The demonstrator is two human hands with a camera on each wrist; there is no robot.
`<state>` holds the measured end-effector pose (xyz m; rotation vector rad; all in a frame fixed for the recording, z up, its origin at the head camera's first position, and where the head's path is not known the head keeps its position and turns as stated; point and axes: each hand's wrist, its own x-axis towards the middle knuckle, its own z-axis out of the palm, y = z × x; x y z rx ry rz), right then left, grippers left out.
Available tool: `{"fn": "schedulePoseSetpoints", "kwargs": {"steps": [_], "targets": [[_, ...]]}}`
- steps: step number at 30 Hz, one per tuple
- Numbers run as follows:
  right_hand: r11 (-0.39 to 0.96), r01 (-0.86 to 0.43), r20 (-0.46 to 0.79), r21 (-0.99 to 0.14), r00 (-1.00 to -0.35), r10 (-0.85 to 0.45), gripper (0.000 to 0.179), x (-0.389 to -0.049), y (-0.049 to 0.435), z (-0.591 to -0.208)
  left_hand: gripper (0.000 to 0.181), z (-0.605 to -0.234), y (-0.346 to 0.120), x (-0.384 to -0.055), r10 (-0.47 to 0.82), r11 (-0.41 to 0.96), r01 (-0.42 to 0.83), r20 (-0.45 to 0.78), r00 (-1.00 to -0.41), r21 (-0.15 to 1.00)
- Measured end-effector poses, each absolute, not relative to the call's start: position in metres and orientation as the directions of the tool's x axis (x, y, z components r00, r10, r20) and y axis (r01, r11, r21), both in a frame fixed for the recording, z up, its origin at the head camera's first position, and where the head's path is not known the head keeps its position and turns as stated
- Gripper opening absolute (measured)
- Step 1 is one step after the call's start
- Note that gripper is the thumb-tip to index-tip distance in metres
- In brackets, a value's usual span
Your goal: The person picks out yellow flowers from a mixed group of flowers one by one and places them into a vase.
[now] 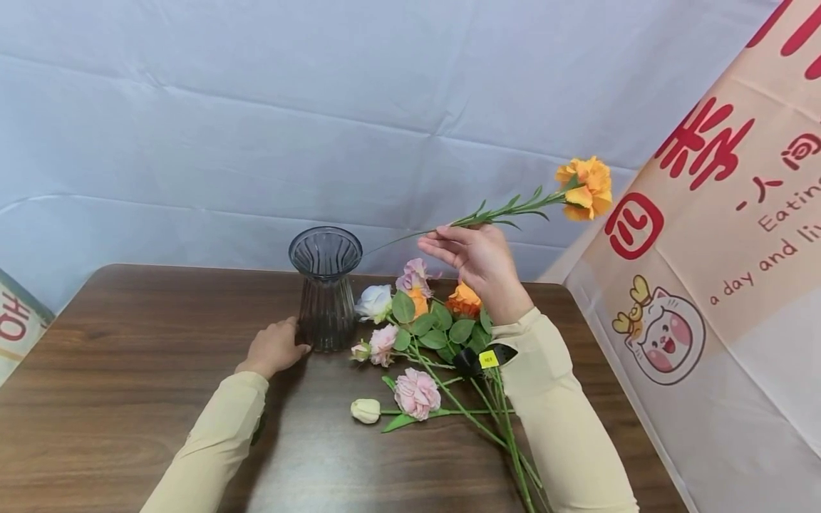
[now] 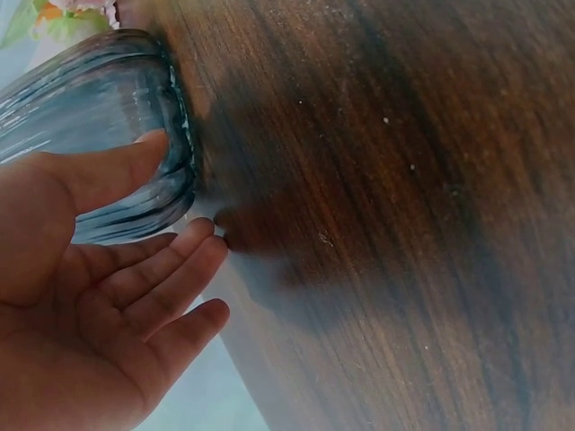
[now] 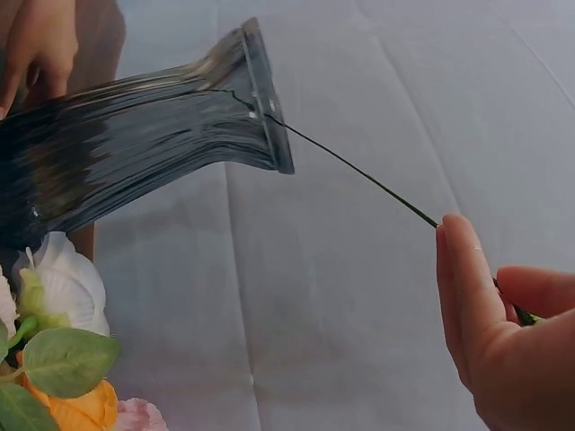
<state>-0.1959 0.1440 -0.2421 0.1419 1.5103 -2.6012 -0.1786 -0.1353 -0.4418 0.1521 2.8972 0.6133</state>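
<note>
A grey fluted glass vase (image 1: pixel 327 313) stands upright on the table. My left hand (image 1: pixel 274 348) is at its base; in the left wrist view the thumb (image 2: pixel 121 171) lies against the glass and the other fingers, loosely extended, are beside it. Above the table, my right hand (image 1: pixel 477 260) pinches the stem of an orange-yellow carnation (image 1: pixel 586 189) between thumb and fingers. The bloom points up to the right. The thin stem (image 3: pixel 359 171) slants to the vase's mouth, and its end shows through the glass just inside the rim (image 3: pixel 269 99).
Right of the vase lie several artificial flowers: a white rose (image 1: pixel 375 303), pink blooms (image 1: pixel 417 393), an orange one (image 1: pixel 465 300) and a cream tulip (image 1: pixel 365 411). Their green stems run under the right forearm. A pale cloth backdrop (image 1: pixel 224 142) hangs behind the wooden table (image 1: pixel 128 399); a printed banner (image 1: pixel 725 271) stands right.
</note>
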Motion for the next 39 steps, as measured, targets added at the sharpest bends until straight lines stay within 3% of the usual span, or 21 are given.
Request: {"fn": "schedulePoseSetpoints", "kwargs": {"steps": [11,24,39], "targets": [[-0.311,0.131,-0.076,-0.941,-0.98,-0.184,0.009,-0.195,0.13,-0.252,0.061,-0.44,-0.135,-0.178,0.138,0.91,0.064,-0.154,-0.978,0.409],[-0.233,0.169,-0.11,-0.958,-0.963,-0.245,0.009,-0.2,0.123,-0.262,0.06,-0.44,-0.136,-0.177,0.137,0.911,0.061,-0.16,-0.978,0.409],[-0.108,0.159,-0.114,-0.981,-0.934,-0.338,0.024,-0.202,0.107,-0.267,0.06,-0.44,-0.136,-0.178,0.136,0.912,0.062,-0.157,-0.978,0.405]]}}
